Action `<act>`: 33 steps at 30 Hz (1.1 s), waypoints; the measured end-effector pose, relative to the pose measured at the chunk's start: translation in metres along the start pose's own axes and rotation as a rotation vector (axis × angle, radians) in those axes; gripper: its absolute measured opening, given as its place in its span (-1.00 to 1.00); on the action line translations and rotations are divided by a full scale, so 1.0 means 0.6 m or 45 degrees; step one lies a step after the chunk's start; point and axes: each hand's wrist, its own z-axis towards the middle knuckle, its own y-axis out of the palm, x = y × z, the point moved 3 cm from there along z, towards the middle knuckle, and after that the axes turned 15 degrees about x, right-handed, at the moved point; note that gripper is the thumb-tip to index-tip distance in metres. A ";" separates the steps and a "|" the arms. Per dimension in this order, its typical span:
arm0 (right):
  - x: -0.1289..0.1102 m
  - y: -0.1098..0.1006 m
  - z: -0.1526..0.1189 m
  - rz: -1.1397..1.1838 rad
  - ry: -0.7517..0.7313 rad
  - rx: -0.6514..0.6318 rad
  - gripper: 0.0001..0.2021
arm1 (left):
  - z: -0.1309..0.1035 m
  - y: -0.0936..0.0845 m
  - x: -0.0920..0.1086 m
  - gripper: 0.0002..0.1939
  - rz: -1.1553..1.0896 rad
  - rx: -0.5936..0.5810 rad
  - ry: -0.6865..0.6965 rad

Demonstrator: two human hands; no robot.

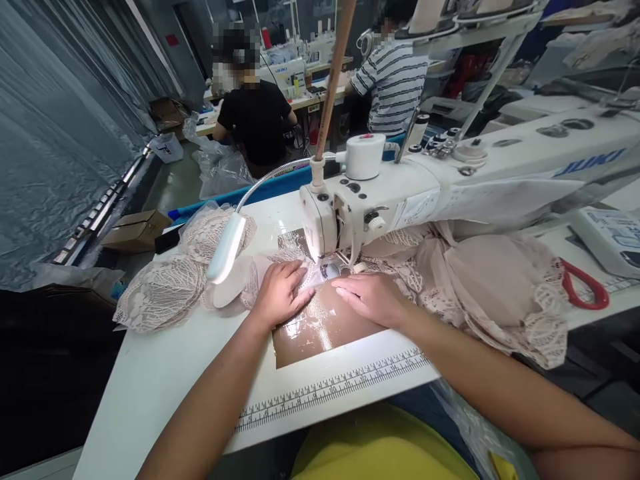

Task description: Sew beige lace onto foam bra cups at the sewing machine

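Nearest, a ruler strip (pixel 330 393) runs along the front of the counter (pixel 145 380), presumably set there for quick measuring; behind it lies a glossy brown sheet (pixel 325 337), which probably lets cloth slide easily. The left hand (pixel 283 293) rests palm down, fingers extended and thumb apart, clamped on nothing, its fingertips against the lace piece (pixel 311 271); that piece lies beside the needle area, and the flat palm appears meant to steady it. The right hand (pixel 373 299) lies low opposite, fingers extended close together and directed towards the needle area; whether it pinches cloth cannot be told. Left of the hands sit lace cups (pixel 160 293), apparently placed within easy reach; right of them, a lace heap (pixel 480 280) spreads over the counter, with red handles (pixel 585 287) beside it. The lamp (pixel 226 250) hangs over the cups on a bent neck, likely to light close work; the sewing machine (pixel 370 207) stands beyond the hands, its head over the lace piece. Farther off, a person in black (pixel 255 123) and one in stripes (pixel 395 83) sit near other machines.
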 end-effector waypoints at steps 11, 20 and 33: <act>-0.007 -0.082 -0.067 -0.515 -0.036 -0.397 -0.83 | -0.043 -0.049 0.022 -0.78 -0.257 -0.010 -0.204; 0.005 -0.072 -0.079 -0.484 -0.156 -0.328 -0.66 | -0.077 -0.098 0.124 -0.64 -0.666 -0.415 -0.127; 0.025 -0.066 -0.077 -0.369 -0.364 0.031 -0.78 | -0.051 -0.055 -0.005 -0.52 -0.705 -0.278 -1.009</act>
